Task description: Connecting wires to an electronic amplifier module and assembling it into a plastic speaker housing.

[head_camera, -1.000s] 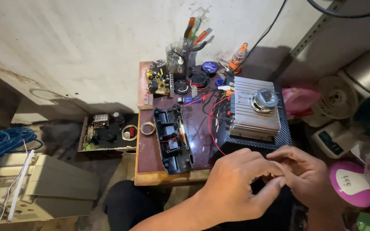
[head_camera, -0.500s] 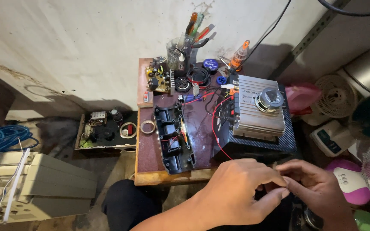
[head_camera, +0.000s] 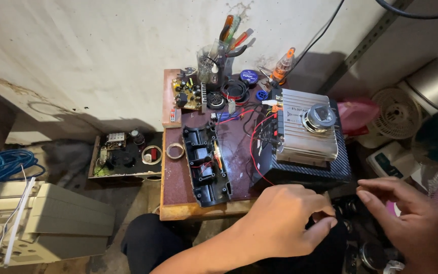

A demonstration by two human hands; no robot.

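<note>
My left hand hovers at the front edge of a small wooden table, fingers curled and thumb pinched against the forefinger over something dark I cannot make out. My right hand is apart from it on the right, fingers spread and holding nothing. Just beyond both hands stands a black carbon-pattern box with a ribbed silver amplifier and a round metal part on top. Red wires run from it across the table to a long black plastic housing.
At the table's back stand a glass of screwdrivers and pliers, a green circuit board and an orange-capped bottle. A tape ring lies at the left. On the floor: another board, blue cable, beige machine. White fan on the right.
My hands were joined together in front of the box; now they have parted, with my right hand drawn off to the right and its fingers spread.
</note>
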